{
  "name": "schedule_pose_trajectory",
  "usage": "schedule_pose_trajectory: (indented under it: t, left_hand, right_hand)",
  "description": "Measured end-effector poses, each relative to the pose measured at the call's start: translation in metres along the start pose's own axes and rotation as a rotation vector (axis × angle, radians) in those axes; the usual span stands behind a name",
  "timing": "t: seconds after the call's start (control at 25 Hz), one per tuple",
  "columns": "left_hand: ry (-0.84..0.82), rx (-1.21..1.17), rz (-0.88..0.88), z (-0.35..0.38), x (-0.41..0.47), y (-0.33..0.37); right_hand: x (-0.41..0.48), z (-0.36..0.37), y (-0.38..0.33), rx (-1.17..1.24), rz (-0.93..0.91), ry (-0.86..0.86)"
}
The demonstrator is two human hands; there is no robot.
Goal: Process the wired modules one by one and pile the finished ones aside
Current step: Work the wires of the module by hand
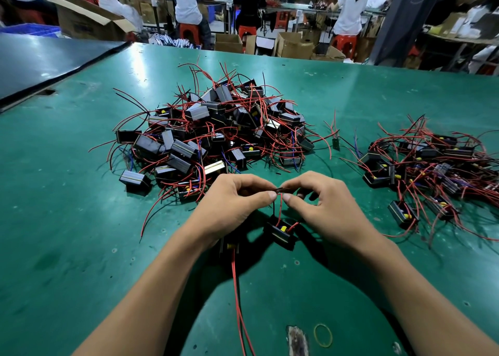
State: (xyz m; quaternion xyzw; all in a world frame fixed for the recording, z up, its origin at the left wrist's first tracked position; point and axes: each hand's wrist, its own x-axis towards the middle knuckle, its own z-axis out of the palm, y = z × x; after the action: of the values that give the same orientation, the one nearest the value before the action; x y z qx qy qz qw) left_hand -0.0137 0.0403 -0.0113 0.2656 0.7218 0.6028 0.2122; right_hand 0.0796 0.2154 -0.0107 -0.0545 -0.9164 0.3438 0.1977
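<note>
A workshop: far back, people (186, 1) sit at benches among cardboard boxes (91, 18). In front lies a green table (81, 247), with a dark sheet (40, 63) over its far left corner.

Left of centre is the big pile (213, 134) of black modules, tangled in red wire with some blue and black strands. Just in front of it, the left hand (232, 204) pinches the wires (279, 193) between thumb and forefinger, its other fingers curled. The wires, one red and one black, run down to the module (279, 231) below and between the hands; whether it touches the table I cannot tell. A second module (229, 246) lies half hidden under the left wrist, its red leads trailing toward the near edge.

The right hand (324, 204) pinches the same wire ends, thumb tip close to the left thumb. Beyond it a small board (335, 142) lies alone between the piles. The right pile (432, 166) is looser and flatter. A rubber band (322, 335) lies near the front edge.
</note>
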Motion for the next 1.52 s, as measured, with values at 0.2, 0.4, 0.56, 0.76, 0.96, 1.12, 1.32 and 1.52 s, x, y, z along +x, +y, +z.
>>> schedule_pose_trajectory:
  t: [0.2, 0.4, 0.56, 0.76, 0.96, 1.12, 1.32, 1.52]
  left_hand:
    - [0.021, 0.003, 0.019, 0.0013, 0.0001, -0.0002]
    - [0.036, 0.016, 0.034, 0.0025, 0.0009, -0.0014]
    - [0.044, 0.063, 0.089, 0.002, 0.0, -0.0016]
    - [0.066, 0.1, 0.13, 0.0025, 0.0017, -0.0018]
    - [0.077, 0.109, 0.134, 0.0006, 0.0019, -0.0013]
    - [0.055, 0.134, 0.129, -0.0003, 0.0011, -0.0006]
    - [0.046, 0.14, 0.134, 0.0005, 0.0013, 0.0003]
    - [0.044, 0.131, 0.127, 0.0033, 0.0012, 0.0005]
  right_hand:
    - [-0.0007, -0.0047, -0.0059, 0.088, -0.081, 0.063]
    - [-0.002, -0.0056, -0.0064, 0.207, -0.019, 0.017]
    - [-0.0021, -0.0047, -0.0081, 0.197, -0.064, 0.054]
    - [-0.0012, -0.0025, -0.0078, 0.199, -0.096, 0.08]
    - [-0.0009, -0.0026, -0.0079, 0.172, -0.096, 0.116]
    - [-0.001, -0.0036, -0.0085, 0.159, -0.073, 0.113]
    - [-0.0011, -0.0023, -0.0097, 0.164, -0.053, 0.103]
    - [-0.0009, -0.001, -0.0095, 0.174, -0.047, 0.091]
